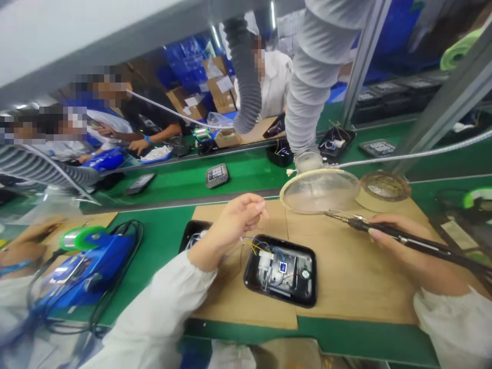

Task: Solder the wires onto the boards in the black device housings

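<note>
head | left grip pinched, held item unclear | right grip clenching soldering iron

1. The left hand is up over a black plastic case, and its fingers are pinched together.
2. Thin colored wires stick up out of the case.
3. The right hand holds a soldering iron like a pen.
4. The iron's tip is just below a clear round hood on a gray hose.
5. The case sits on brown cardboard on a green belt.
6. A blue soldering station sits left of the cardboard.
7. Past the belt stands a person in a white coat.
</note>
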Action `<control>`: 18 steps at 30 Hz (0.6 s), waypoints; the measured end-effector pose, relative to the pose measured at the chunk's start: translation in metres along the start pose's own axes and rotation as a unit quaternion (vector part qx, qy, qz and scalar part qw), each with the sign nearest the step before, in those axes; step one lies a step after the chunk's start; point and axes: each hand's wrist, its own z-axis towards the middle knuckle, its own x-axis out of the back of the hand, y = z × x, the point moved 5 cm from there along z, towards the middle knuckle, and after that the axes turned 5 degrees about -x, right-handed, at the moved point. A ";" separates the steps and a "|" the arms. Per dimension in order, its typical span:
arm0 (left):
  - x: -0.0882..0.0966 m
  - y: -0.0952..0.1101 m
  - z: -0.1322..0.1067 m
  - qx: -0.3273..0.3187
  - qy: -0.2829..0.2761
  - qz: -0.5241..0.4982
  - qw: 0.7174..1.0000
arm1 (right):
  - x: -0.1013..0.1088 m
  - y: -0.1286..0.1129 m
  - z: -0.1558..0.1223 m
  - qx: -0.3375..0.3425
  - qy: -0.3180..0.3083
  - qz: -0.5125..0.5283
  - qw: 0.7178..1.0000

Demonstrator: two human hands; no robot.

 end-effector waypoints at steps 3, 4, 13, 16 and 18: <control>-0.016 0.010 -0.018 -0.024 -0.176 0.299 0.938 | -0.001 -0.004 -0.002 0.015 -0.027 0.040 0.999; -0.021 0.011 -0.024 -0.047 -0.222 0.390 0.893 | 0.000 -0.005 -0.003 0.016 -0.030 0.045 0.998; -0.032 -0.034 -0.046 -0.198 -0.226 0.671 0.678 | 0.001 -0.010 -0.005 0.011 -0.038 0.035 0.999; -0.017 -0.036 -0.051 -0.210 -0.168 0.629 0.729 | 0.000 -0.011 -0.006 0.017 -0.042 0.038 0.998; -0.008 -0.036 -0.054 -0.212 -0.143 0.608 0.752 | -0.001 -0.012 -0.007 0.016 -0.044 0.036 0.998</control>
